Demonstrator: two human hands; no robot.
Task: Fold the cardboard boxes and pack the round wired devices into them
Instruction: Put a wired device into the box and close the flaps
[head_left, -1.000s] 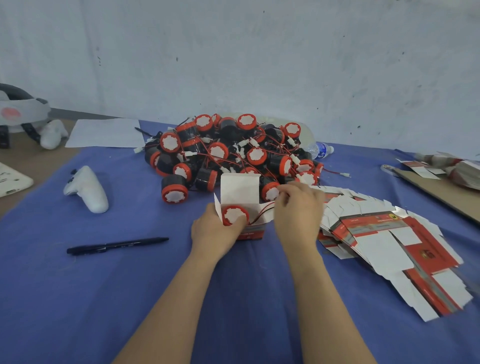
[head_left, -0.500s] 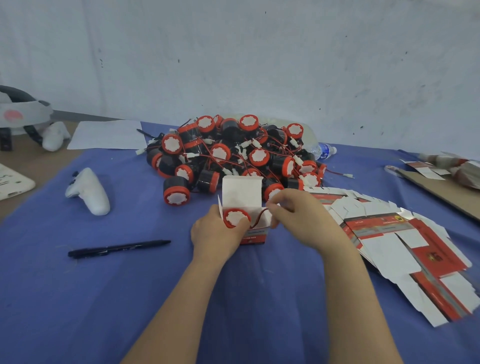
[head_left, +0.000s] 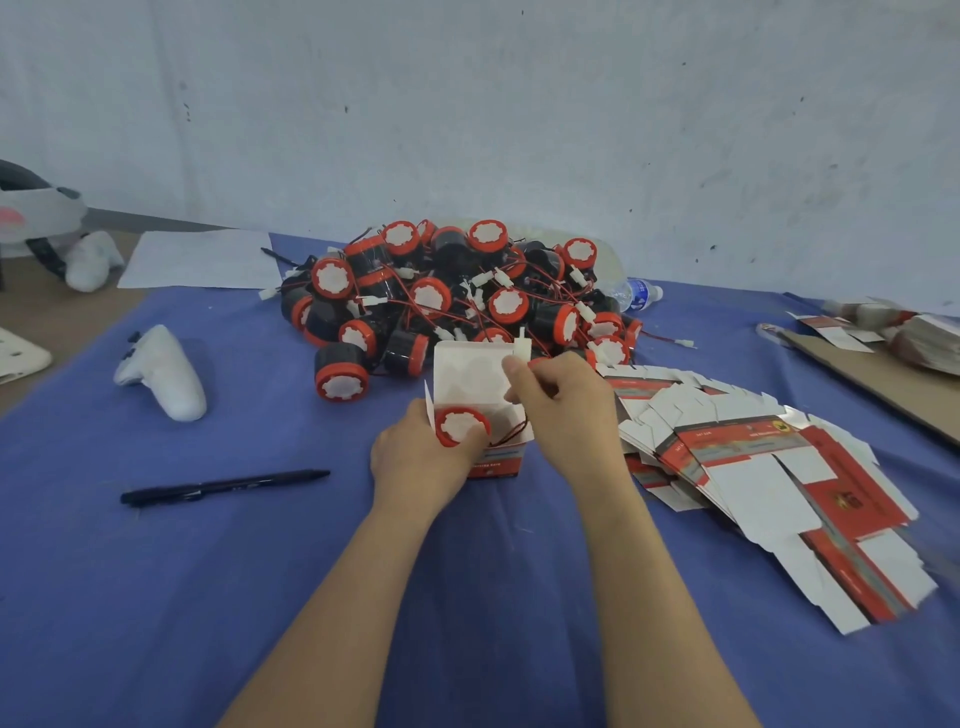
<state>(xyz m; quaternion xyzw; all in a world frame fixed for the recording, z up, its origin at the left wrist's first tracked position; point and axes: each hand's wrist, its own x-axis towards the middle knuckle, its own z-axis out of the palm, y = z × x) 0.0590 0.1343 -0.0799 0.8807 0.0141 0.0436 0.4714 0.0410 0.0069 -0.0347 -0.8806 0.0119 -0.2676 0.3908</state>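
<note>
A small red-and-white cardboard box (head_left: 498, 462) stands open on the blue cloth, its white lid flap (head_left: 467, 371) upright. A round black-and-red device (head_left: 461, 426) sits in its left half, white face up. My left hand (head_left: 421, 457) grips the box and the device from the left. My right hand (head_left: 563, 410) pinches the device's white plug (head_left: 521, 345) above the box, and the red wire (head_left: 511, 434) runs down into it. A heap of the same wired devices (head_left: 447, 301) lies behind. Flat unfolded boxes (head_left: 769, 478) fan out to the right.
A black pen (head_left: 223, 486) lies at the left front, a white controller (head_left: 163, 371) further back. A sheet of paper (head_left: 200, 260) and a plastic bottle (head_left: 636, 293) lie near the heap. Brown card (head_left: 883, 376) with more packaging is at the far right.
My right hand has risen from the box's right side and lifted the white plug above the lid flap. The left hand stays on the box.
</note>
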